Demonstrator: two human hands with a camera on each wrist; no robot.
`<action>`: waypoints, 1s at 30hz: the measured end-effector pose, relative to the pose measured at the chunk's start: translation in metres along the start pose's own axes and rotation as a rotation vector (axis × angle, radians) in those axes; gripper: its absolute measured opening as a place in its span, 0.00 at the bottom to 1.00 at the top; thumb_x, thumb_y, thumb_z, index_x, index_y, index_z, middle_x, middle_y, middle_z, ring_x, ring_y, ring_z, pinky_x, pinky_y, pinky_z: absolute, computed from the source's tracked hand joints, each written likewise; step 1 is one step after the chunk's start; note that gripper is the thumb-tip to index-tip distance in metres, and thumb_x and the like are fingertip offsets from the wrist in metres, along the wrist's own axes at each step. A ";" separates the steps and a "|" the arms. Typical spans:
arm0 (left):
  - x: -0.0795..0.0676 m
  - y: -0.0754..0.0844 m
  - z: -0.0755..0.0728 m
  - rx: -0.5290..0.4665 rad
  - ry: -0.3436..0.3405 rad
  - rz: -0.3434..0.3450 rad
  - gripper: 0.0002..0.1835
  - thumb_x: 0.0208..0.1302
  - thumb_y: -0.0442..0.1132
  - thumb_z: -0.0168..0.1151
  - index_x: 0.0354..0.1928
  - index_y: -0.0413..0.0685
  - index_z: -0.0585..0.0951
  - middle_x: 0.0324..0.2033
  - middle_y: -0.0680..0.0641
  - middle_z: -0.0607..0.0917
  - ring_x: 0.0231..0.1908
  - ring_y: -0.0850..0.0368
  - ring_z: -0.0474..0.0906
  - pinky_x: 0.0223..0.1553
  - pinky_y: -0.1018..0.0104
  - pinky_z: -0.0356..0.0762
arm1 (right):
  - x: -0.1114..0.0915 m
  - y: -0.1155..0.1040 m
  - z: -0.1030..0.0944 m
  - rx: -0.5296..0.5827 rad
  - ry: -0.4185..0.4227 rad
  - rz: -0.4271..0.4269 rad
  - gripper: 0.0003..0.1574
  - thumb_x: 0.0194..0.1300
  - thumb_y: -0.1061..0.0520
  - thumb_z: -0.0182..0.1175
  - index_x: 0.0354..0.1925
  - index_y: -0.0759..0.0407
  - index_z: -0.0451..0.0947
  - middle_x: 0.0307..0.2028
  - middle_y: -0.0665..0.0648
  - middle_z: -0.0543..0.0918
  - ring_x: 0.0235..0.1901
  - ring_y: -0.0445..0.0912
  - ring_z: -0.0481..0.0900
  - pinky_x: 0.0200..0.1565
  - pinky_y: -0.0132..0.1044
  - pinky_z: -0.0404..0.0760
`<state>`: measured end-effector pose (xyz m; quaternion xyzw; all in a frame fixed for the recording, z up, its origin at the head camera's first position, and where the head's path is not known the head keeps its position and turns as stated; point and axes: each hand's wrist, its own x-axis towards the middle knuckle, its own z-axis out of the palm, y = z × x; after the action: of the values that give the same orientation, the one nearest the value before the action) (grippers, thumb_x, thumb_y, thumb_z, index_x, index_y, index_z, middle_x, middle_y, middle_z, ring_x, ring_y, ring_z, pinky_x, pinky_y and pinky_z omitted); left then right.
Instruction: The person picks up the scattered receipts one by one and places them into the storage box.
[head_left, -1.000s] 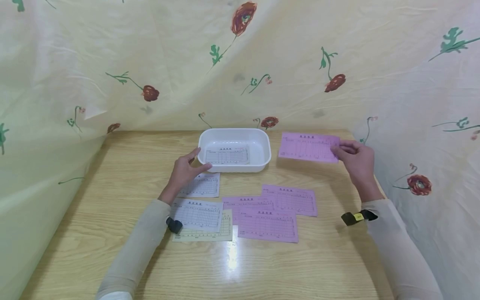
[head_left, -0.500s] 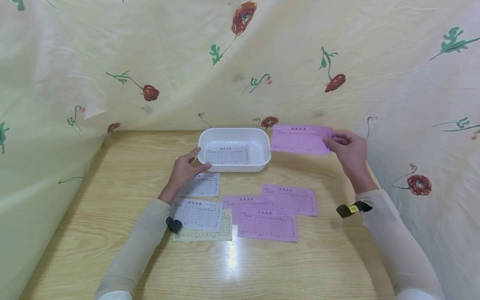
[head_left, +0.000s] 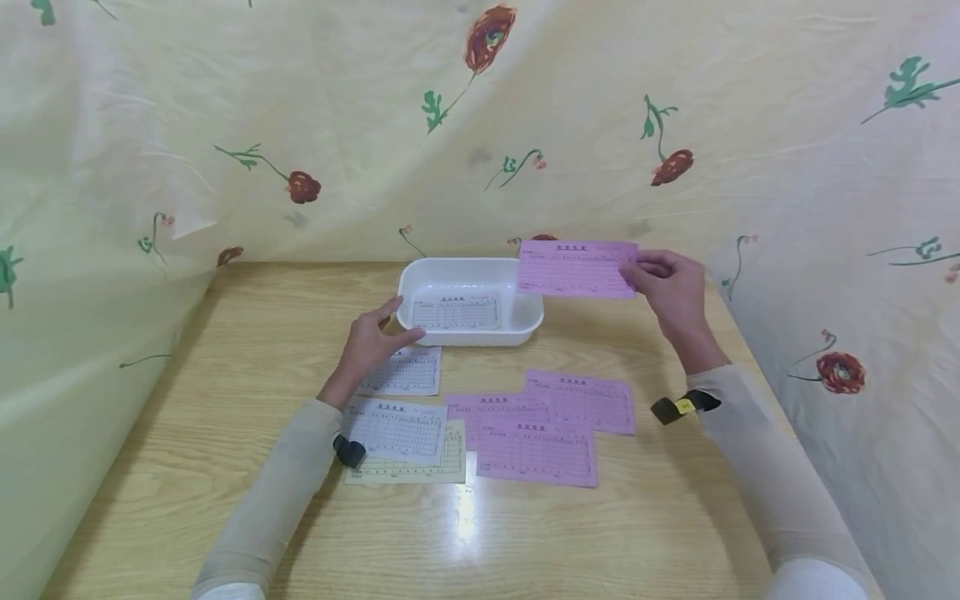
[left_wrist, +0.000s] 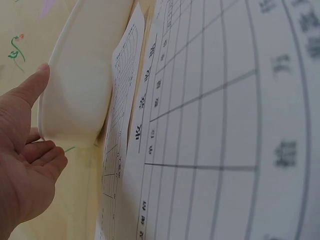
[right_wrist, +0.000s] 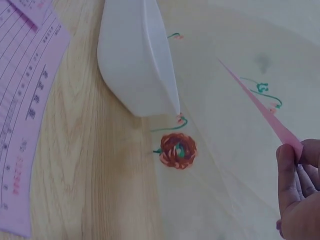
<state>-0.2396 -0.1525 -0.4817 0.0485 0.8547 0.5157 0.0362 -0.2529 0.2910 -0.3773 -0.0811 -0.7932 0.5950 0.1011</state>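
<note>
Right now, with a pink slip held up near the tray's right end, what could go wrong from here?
The right hand pinches the raised pink slip at one end only, so its free end might droop or catch on the white tray. The left hand steadies just the tray's left end; a bump on the right could swivel it.

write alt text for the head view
A person's right hand holds a pink slip raised near a white tray, whose left end the left hand grips. A white slip lies inside; pink slips, white slips and a yellow slip lie on the wooden table.
</note>
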 end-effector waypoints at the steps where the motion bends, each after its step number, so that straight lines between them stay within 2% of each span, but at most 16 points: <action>1: 0.000 0.000 0.000 0.000 0.001 0.002 0.49 0.58 0.57 0.75 0.77 0.45 0.65 0.77 0.46 0.62 0.76 0.43 0.59 0.74 0.48 0.64 | 0.000 -0.001 0.003 0.005 -0.003 -0.002 0.24 0.63 0.56 0.73 0.54 0.67 0.81 0.32 0.39 0.87 0.35 0.35 0.86 0.39 0.24 0.87; 10: 0.000 -0.001 0.001 0.000 0.002 0.013 0.49 0.59 0.57 0.75 0.76 0.45 0.65 0.77 0.46 0.62 0.76 0.44 0.59 0.74 0.49 0.64 | 0.002 -0.007 0.030 0.022 -0.045 -0.020 0.24 0.65 0.57 0.72 0.55 0.69 0.80 0.35 0.45 0.88 0.36 0.37 0.86 0.41 0.26 0.87; 19: 0.000 -0.001 0.001 0.000 0.007 0.025 0.49 0.59 0.58 0.75 0.76 0.44 0.65 0.77 0.46 0.63 0.76 0.44 0.60 0.74 0.49 0.65 | 0.006 -0.008 0.058 0.098 -0.071 -0.017 0.21 0.63 0.63 0.72 0.52 0.71 0.81 0.32 0.45 0.88 0.35 0.37 0.86 0.40 0.27 0.88; 30: 0.001 -0.001 0.001 -0.002 0.003 0.012 0.50 0.58 0.58 0.76 0.77 0.45 0.64 0.77 0.45 0.62 0.76 0.41 0.59 0.74 0.47 0.64 | 0.007 -0.007 0.095 0.105 -0.132 0.032 0.21 0.65 0.60 0.71 0.55 0.66 0.81 0.43 0.57 0.88 0.40 0.42 0.86 0.44 0.30 0.88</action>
<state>-0.2404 -0.1519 -0.4831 0.0527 0.8540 0.5166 0.0317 -0.2840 0.2026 -0.3956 -0.0490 -0.7644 0.6414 0.0429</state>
